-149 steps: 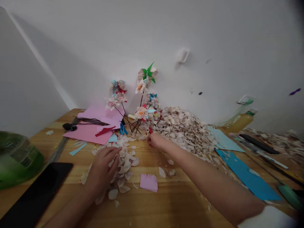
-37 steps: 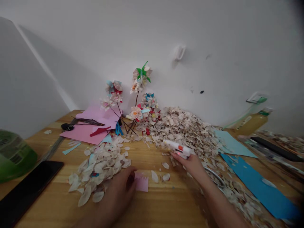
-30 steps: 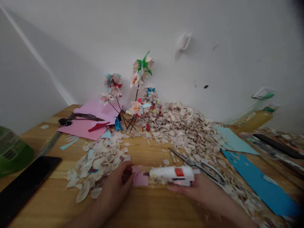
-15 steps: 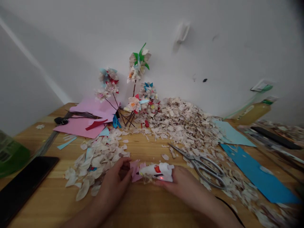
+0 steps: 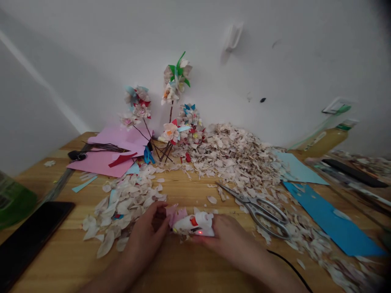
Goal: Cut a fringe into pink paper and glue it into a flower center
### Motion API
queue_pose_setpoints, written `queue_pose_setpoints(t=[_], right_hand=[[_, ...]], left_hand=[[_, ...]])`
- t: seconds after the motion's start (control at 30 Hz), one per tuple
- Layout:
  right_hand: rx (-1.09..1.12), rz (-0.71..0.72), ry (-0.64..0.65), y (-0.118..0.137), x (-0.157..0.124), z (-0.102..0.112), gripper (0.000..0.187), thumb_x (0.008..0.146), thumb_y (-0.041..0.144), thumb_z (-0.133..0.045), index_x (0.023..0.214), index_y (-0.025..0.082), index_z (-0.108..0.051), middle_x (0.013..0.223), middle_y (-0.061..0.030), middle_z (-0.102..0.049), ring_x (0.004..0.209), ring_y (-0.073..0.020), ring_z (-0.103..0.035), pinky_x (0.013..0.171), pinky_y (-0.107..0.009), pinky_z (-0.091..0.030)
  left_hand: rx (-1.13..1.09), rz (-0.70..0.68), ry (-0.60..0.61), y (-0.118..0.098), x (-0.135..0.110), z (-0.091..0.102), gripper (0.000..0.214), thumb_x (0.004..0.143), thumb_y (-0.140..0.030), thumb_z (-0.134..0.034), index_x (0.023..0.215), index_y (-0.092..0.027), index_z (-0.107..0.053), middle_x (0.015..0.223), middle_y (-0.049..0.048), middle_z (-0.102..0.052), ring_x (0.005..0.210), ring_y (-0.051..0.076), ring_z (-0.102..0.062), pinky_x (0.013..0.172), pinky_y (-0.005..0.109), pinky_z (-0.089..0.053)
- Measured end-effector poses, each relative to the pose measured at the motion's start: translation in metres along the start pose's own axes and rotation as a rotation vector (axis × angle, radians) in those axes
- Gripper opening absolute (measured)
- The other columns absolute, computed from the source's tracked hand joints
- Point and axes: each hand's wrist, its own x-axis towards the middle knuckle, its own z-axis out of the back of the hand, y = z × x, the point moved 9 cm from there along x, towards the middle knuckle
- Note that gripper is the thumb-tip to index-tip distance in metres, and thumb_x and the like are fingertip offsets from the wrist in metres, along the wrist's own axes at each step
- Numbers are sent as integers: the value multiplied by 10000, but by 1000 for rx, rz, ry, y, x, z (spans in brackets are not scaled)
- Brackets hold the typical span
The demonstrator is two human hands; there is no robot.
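My left hand [image 5: 146,225] pinches a fringed pink paper strip [image 5: 174,215], which is partly hidden by the fingers. My right hand [image 5: 222,236] grips a white hot glue gun [image 5: 194,226] with a small red light lit. The gun's nozzle end is pressed against or very close to the pink paper, and the contact point is hidden. Both hands are close together at the table's front. A loose heap of cream paper petals [image 5: 124,207] lies just left of my left hand.
Steel scissors [image 5: 259,211] lie right of my right hand, and a black cord [image 5: 288,270] runs near the front. Behind are a large petal pile [image 5: 235,158], paper flowers on stems [image 5: 171,132], pink sheets [image 5: 100,160], blue sheets [image 5: 331,221], and a black phone [image 5: 33,240].
Since the earlier frames, my right hand has brought the glue gun leftward against the pink paper, which my left hand has picked up. The scissors now show uncovered, and the view has tilted slightly.
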Motion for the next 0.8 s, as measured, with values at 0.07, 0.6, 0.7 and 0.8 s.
queue_pose_setpoints(t=[0.07, 0.6, 0.7, 0.8], right_hand=[[6, 0, 7, 0, 1, -1, 218, 748, 359, -632, 911, 234, -707, 883, -40, -737, 799, -239, -663, 670, -263, -453], [-20, -8, -44, -1, 3, 5, 225, 755, 360, -615, 903, 218, -707, 874, -60, -737, 791, -240, -663, 656, -264, -446], [4, -2, -27, -3, 3, 1, 212, 741, 346, -627, 891, 220, -707, 855, -49, -739, 764, -229, -667, 633, -253, -443], [8, 6, -33, -5, 3, 0, 228, 729, 371, -638, 880, 215, -706, 836, -48, -740, 734, -223, -669, 605, -245, -433]], left_hand=[[-20, 10, 15, 1, 0, -1, 253, 796, -310, -476, 1028, -211, -487, 863, 34, -592, 825, 197, -600, 749, 358, -497], [-14, 16, 11, -2, 1, 0, 268, 793, -338, -489, 1023, -201, -501, 863, 38, -611, 798, 203, -609, 738, 356, -497], [-2, 13, -1, -1, 1, 1, 259, 786, -319, -495, 1016, -201, -502, 863, 42, -606, 809, 205, -601, 751, 367, -491], [21, 7, -13, -1, 2, 2, 248, 780, -299, -495, 1010, -205, -507, 853, 37, -599, 807, 203, -593, 754, 370, -486]])
